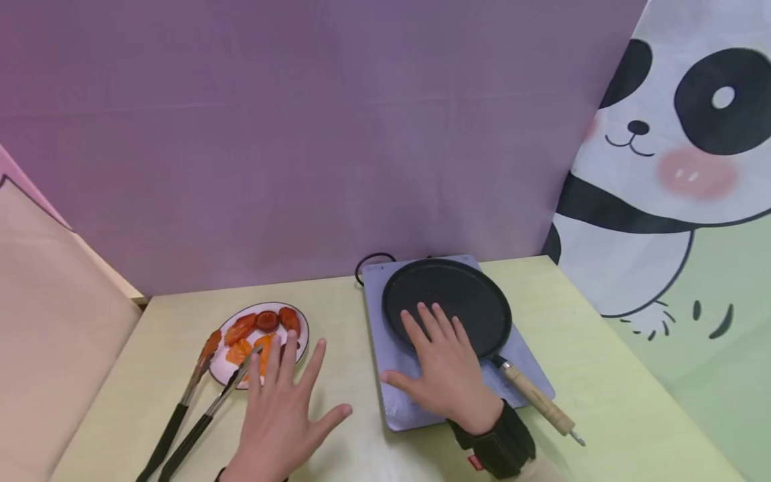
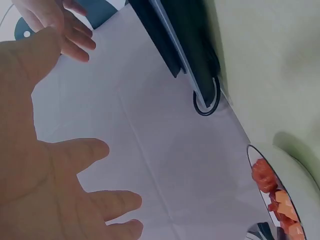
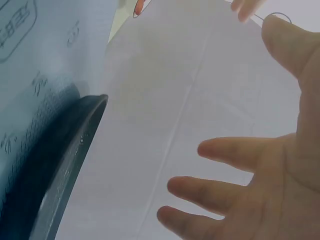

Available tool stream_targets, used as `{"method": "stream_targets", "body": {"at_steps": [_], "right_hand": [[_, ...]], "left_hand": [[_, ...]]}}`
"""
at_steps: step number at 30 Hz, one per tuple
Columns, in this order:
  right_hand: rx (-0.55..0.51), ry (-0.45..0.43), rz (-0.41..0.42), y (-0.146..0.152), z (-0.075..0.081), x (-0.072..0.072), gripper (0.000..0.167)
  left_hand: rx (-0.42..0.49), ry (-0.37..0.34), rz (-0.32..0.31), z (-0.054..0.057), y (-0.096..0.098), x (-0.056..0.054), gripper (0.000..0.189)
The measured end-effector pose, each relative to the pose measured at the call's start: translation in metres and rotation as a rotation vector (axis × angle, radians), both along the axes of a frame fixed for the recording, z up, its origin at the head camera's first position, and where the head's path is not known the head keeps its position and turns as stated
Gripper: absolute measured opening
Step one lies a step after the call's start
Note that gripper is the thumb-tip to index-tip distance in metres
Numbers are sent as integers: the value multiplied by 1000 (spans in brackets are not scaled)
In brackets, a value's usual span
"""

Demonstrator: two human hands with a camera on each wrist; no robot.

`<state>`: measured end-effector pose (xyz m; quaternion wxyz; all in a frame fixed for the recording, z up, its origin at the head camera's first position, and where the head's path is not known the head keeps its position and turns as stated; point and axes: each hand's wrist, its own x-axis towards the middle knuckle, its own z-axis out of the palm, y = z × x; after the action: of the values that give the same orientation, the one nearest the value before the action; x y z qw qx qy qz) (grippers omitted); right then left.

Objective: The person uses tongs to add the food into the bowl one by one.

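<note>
My left hand (image 1: 280, 408) is held palm down with its fingers spread, and nothing is in it. In the head view it overlaps the near edge of a white plate (image 1: 217, 369) with reddish-brown sausage pieces (image 1: 268, 320) and orange pieces (image 1: 238, 351). A pair of tongs (image 1: 191, 435) with black handles lies left of this hand, its tips at the plate. My right hand (image 1: 442, 368), also spread and holding nothing, hovers over the near side of a black flat pan (image 1: 452, 294). The pan sits on a grey-lilac induction cooktop (image 1: 400, 408).
The pan's wooden handle (image 1: 536, 396) points toward the near right, past the cooktop's edge. A black cord (image 1: 361, 264) loops at the cooktop's back left. Behind the pale table (image 1: 337, 301) hangs a purple cloth (image 1: 289, 147); a panda-print cloth (image 1: 650, 268) hangs at the right.
</note>
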<state>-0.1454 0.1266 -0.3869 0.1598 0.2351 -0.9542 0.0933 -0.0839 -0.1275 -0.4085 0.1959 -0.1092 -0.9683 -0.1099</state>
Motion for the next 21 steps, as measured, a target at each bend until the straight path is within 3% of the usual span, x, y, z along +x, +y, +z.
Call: {"method": "stream_targets", "body": {"at_steps": [13, 21], "right_hand": [[-23, -77, -55, 18, 4, 1, 89], [-5, -55, -58, 26, 3, 3, 82]], "left_hand": [[3, -79, 50, -11, -17, 16, 89], [-32, -3, 55, -21, -32, 25, 89]]}}
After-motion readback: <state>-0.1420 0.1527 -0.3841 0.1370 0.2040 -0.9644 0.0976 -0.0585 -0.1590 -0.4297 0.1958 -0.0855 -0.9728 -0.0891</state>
